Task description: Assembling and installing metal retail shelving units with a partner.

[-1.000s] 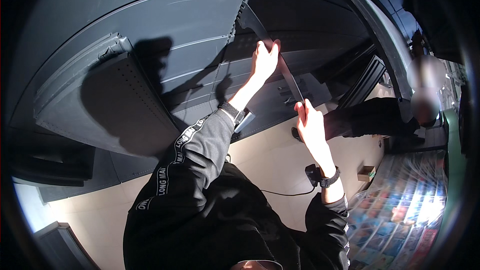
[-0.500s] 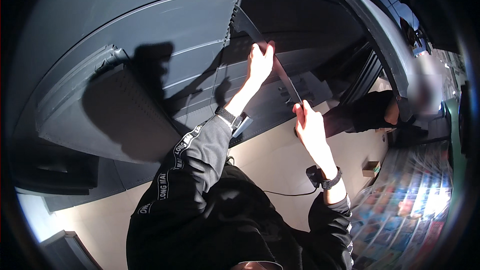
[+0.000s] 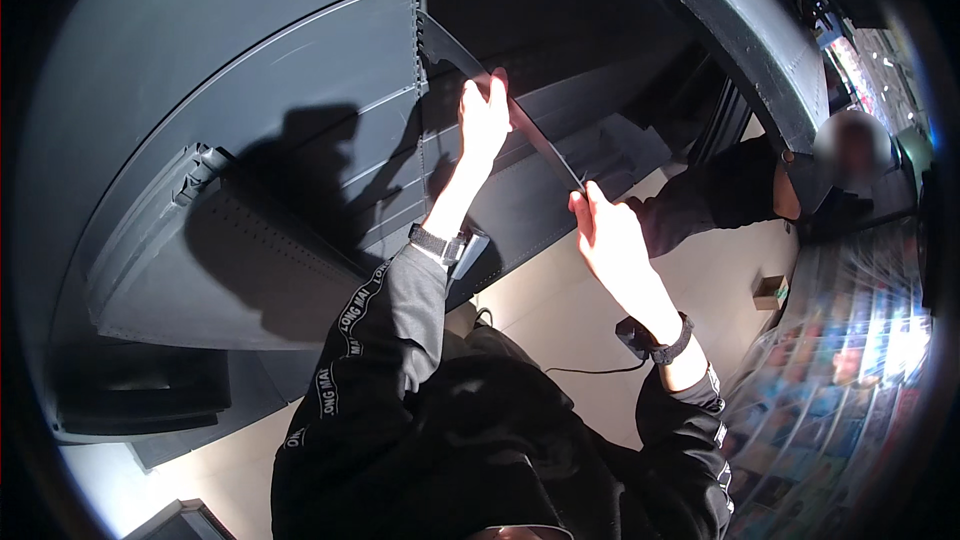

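Observation:
A long, narrow, dark strip (image 3: 545, 148), slightly curved, runs slanting between my two hands. My left hand (image 3: 485, 130) is closed on it near its upper middle, thumb and fingers pinching its edges. At its lower right end my right hand (image 3: 618, 245) is closed on it, thumb on top. The strip's upper end lies against or just in front of the toothed vertical edge (image 3: 420, 60) of a large grey panel (image 3: 340, 50); I cannot tell whether it is hooked in. To the right of that edge the surface is in dark shadow.
A pocket-like grey part (image 3: 235, 255) juts out at left, with my shadow across it. A thick curved grey rim (image 3: 745, 15) arches at upper right. Another person's dark sleeve (image 3: 715, 195) reaches in at right. A small box (image 3: 770, 292) sits on the pale floor (image 3: 560, 310).
My view has shifted, and the toothed edge now appears further left. Both hands keep their grip on the strip, which has come slightly left with them.

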Tool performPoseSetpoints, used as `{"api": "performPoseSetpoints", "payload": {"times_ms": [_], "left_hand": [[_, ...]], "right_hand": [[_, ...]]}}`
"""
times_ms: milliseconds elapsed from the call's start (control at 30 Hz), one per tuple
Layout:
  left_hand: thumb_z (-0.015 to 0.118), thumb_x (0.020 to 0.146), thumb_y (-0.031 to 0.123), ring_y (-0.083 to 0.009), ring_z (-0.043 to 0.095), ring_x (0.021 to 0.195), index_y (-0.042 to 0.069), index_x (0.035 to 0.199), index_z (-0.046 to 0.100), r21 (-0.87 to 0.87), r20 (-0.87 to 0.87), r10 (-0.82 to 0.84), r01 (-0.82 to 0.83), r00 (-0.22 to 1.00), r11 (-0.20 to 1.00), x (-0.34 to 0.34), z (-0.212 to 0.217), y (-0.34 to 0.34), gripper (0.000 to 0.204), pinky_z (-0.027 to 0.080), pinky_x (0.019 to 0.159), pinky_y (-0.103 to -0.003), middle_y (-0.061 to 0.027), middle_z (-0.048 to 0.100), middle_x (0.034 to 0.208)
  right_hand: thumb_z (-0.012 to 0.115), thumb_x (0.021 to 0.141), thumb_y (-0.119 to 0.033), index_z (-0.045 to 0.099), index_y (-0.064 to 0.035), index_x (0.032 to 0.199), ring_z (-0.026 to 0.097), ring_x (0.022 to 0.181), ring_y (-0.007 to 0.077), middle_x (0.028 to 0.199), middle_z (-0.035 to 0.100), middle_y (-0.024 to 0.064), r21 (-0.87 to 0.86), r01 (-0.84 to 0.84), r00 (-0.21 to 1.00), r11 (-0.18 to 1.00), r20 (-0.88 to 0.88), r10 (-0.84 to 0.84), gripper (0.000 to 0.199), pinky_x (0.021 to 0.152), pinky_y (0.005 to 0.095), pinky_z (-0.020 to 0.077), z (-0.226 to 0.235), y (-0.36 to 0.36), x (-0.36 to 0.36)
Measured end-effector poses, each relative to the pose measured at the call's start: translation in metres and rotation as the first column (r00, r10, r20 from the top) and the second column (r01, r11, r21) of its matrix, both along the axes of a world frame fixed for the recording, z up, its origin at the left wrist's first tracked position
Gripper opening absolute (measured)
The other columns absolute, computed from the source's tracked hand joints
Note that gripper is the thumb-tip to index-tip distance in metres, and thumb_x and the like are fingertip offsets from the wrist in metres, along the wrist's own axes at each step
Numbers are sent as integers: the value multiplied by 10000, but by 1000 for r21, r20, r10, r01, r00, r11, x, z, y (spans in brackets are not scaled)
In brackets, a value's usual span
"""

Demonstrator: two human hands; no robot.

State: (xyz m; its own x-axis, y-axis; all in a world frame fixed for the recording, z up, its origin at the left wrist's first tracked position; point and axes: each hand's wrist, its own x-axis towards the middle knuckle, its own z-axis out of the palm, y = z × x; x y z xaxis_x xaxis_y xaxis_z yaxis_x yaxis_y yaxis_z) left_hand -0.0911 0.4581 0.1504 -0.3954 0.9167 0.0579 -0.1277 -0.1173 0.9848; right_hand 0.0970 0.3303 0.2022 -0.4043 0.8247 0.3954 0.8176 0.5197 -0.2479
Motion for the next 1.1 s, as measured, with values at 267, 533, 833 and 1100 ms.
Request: {"api": "performPoseSetpoints", "payload": {"times_ms": [267, 533, 833, 1100], "left_hand": [[560, 942, 416, -175, 604, 511, -59, 1005, 531, -38, 21, 18, -17, 1000, 999, -4, 8, 3, 480, 511, 459, -283, -118, 595, 700], [536, 947, 424, -172, 606, 516, -77, 1032, 521, 226, -201, 101, -54, 974, 973, -6, -7, 5, 509, 509, 474, -285, -130, 610, 712], [530, 939, 452, -197, 627, 549, -73, 982, 538, -150, -71, -16, 5, 997, 989, -15, 3, 2, 527, 522, 543, -312, -142, 620, 702], [548, 933, 478, -173, 594, 553, -49, 988, 553, -81, -8, -43, 42, 999, 996, -15, -3, 5, 530, 493, 552, -290, -105, 608, 705]], "right_hand": [[595, 939, -159, 586, 42, 1063, 565, 420, 260, 509, 530, 143, -17, 38, 998, 999, 42, -37, 236, 420, 345, 433, 3, 1, -6], [620, 924, -170, 592, 68, 1083, 547, 438, 248, 531, 533, 143, 209, -68, 983, 976, 180, 31, 288, 432, 324, 441, -1, 2, -5], [610, 925, -154, 587, 95, 1071, 561, 464, 249, 552, 538, 162, 85, -92, 980, 992, 183, 75, 290, 438, 327, 439, 14, 0, -7], [623, 907, -112, 576, 126, 1072, 532, 454, 223, 548, 514, 131, 150, -140, 971, 979, 214, 106, 294, 450, 304, 437, 4, 1, -10]]}}
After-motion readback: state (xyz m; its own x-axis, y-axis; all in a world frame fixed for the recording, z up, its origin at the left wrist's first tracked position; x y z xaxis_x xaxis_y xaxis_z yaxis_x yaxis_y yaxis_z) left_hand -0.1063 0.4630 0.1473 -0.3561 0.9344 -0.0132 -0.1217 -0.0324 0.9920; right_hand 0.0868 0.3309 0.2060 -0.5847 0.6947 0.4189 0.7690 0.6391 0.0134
